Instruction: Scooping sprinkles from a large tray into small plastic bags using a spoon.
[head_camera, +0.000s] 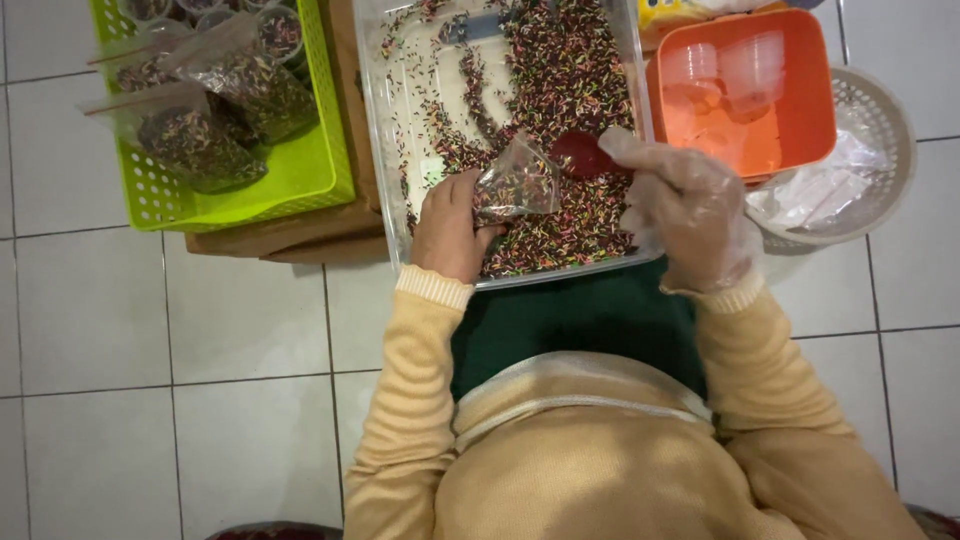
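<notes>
Left hand (452, 228) curling at near edge of clear tray (396, 150), fingers pinching small clear bag (517, 182), holding mouth open over sprinkles (570, 75). Right hand (680, 205), wearing thin plastic glove, gripping red scoop (580, 155), fingers closed round handle, bowl tilting toward bag mouth. Both forearms angling inward from lap. Green basket (310, 175) holding filled bags, lying left of tray; orange container (800, 115) sitting right.

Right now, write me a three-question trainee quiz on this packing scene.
1. True or false: the right hand wears a clear glove.
2. What does the left hand hold? A) small clear bag B) orange tub C) green basket
3. What colour is the scoop?

Key: 1 true; 2 A; 3 red.
</notes>
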